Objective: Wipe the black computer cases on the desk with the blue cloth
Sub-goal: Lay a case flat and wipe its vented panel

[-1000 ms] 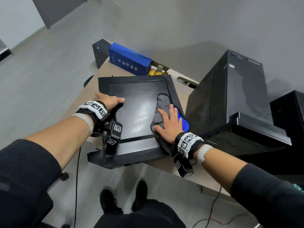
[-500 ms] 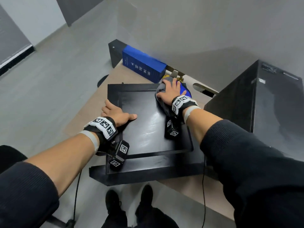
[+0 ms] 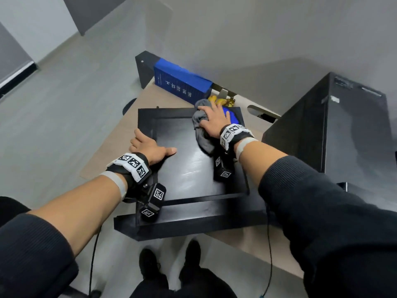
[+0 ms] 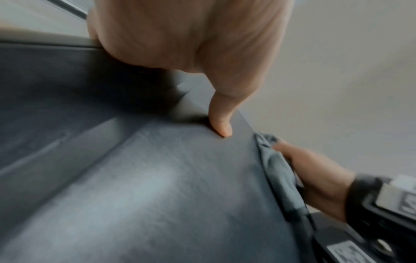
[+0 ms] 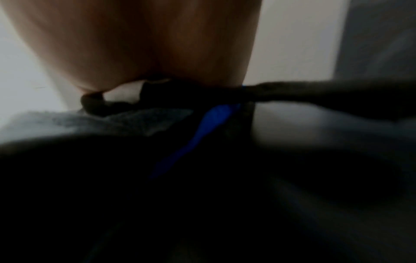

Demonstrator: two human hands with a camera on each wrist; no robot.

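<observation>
A flat black computer case (image 3: 189, 166) lies on its side on the desk, overhanging the near edge. My right hand (image 3: 212, 121) presses a grey and blue cloth (image 3: 203, 134) flat onto the case's far right corner, fingers spread. My left hand (image 3: 150, 147) rests on the case's left edge, thumb on the top panel and fingers over the side. In the left wrist view the thumb (image 4: 221, 124) touches the panel (image 4: 157, 186), and the cloth (image 4: 279, 178) shows under my right hand. The right wrist view is dark, showing a blue fold of the cloth (image 5: 209, 124).
A tall black tower case (image 3: 335, 130) stands to the right on the wooden desk (image 3: 111, 151). A blue box (image 3: 180, 82) and bananas (image 3: 221, 101) sit at the desk's far edge. My shoes (image 3: 169, 261) and cables (image 3: 269, 254) are on the floor below the near edge.
My right hand slid the cloth from the near right part of the case up to its far right corner. My left hand stayed on the left edge. The head view shifted.
</observation>
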